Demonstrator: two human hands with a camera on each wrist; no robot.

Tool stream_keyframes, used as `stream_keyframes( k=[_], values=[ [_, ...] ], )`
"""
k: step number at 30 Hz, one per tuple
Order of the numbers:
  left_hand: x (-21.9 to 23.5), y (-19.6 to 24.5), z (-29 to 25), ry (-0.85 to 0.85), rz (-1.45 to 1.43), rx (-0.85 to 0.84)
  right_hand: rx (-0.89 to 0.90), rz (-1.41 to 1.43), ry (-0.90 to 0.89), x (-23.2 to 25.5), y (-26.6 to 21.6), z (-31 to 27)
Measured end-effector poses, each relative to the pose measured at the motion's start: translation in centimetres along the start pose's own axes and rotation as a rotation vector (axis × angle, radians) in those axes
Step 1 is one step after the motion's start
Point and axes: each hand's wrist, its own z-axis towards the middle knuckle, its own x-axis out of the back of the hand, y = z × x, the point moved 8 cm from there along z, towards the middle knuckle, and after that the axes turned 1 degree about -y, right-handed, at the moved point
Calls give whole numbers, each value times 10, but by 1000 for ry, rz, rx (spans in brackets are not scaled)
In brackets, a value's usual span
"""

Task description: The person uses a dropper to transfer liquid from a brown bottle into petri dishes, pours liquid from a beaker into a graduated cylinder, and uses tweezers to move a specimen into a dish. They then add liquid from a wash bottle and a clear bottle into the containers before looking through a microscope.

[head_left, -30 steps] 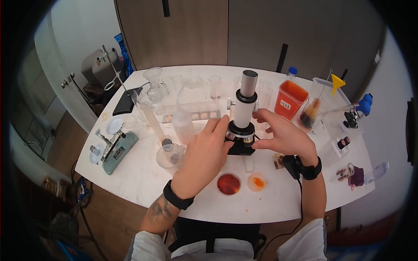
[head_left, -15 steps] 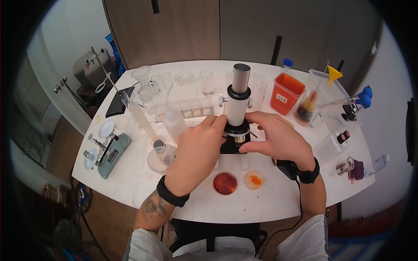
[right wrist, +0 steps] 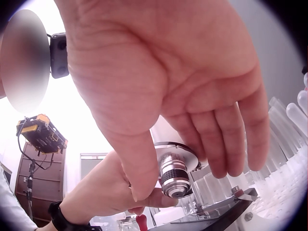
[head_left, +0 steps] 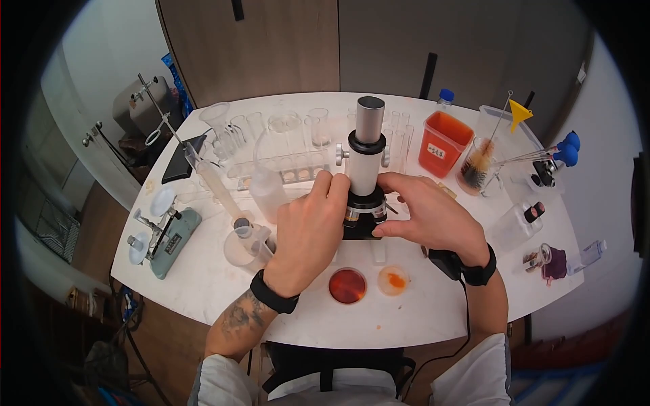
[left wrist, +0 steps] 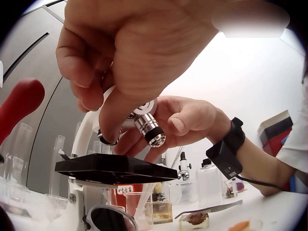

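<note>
A white microscope (head_left: 364,172) with a silver eyepiece tube stands between the hands. My left hand (head_left: 313,230) is at its left side; in the left wrist view the left thumb lies over one objective, the other fingers curled beside the nosepiece. A second silver objective (left wrist: 150,130) points down above the black stage (left wrist: 115,168). My right hand (head_left: 433,213) is around the right side of the nosepiece. In the right wrist view its fingers are extended and its thumb is beside an objective (right wrist: 174,178); contact there is hard to tell.
In front of the microscope lie a dish of red liquid (head_left: 347,285) and an orange-stained dish (head_left: 393,280). A green balance (head_left: 176,242), wash bottle (head_left: 268,196) and tall cylinder (head_left: 218,186) stand left. Rightward are an orange-red container (head_left: 444,143), brushes (head_left: 477,169) and a clear bottle (head_left: 516,223). Glassware stands behind.
The objectives under the nosepiece have shifted round. My left hand's fingers have bent more at its upper edge, while my right hand keeps nearly the same pose. The head view has moved slightly.
</note>
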Motion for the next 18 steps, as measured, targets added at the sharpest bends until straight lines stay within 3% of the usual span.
stream_keyframes(
  k=[3, 12, 18],
  values=[
    [-2, 0, -1, -8, 2, -4, -9, -15, -17, -1, 3, 1],
    [12, -1, -3, -278, -181, 14, 3, -26, -17, -1, 4, -1],
    [22, 1, -2, -228, -197, -51, 32, -17, -20, -1, 2, -2]
  ],
)
